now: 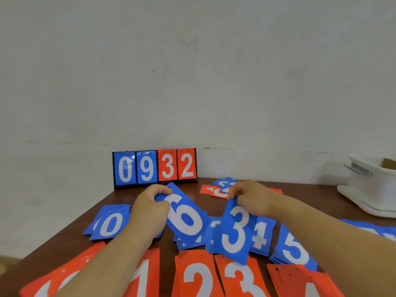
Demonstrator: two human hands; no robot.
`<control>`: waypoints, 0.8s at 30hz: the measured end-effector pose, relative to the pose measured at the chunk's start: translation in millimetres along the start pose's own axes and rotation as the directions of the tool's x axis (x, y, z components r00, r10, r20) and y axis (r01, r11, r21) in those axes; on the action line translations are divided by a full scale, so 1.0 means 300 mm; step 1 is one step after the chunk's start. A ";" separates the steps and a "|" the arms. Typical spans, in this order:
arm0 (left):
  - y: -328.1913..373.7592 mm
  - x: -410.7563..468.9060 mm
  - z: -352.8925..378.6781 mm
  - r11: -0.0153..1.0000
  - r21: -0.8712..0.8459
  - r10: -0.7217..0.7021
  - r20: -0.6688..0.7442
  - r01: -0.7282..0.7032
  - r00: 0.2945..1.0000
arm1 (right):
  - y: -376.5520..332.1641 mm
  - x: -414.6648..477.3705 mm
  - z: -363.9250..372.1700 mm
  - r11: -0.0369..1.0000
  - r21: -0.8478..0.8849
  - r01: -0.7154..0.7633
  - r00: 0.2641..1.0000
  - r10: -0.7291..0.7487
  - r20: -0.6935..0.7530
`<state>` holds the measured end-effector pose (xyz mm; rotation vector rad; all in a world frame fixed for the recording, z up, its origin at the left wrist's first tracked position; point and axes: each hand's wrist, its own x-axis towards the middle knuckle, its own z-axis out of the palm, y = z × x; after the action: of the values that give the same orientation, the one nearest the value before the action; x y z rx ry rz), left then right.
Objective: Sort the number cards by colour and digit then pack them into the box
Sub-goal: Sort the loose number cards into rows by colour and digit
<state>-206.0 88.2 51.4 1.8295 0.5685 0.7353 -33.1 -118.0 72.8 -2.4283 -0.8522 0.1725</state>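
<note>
My left hand [150,209] grips a blue card showing 6 [185,217] by its upper left corner, lifted above the table. My right hand [251,197] pinches the top edge of a blue card showing 3 [234,230], which hangs tilted over the blue piles. On the table lie blue piles: 0 [110,224], 4 [262,236] and 5 [294,249]. A nearer row holds red piles: 1 [145,275], 2 [198,277], 3 [241,279] and another red pile [300,281]. No box for packing can be made out for certain.
A flip scoreboard [154,168] reading 0 9 3 2 stands at the table's far edge against the wall. Loose red and blue cards [216,188] lie behind my right hand. A white tub [372,183] with a cardboard piece inside sits at the far right.
</note>
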 end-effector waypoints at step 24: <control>0.146 -0.142 0.362 0.982 -0.070 0.190 0.326 -0.177 0.926 | 0.143 -0.325 -0.172 0.943 0.325 0.067 0.995 -0.037 -0.097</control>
<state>-156.4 -26.3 53.2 1.9333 0.1621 0.5374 -71.9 -228.7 86.8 -2.0848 -0.7787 0.1697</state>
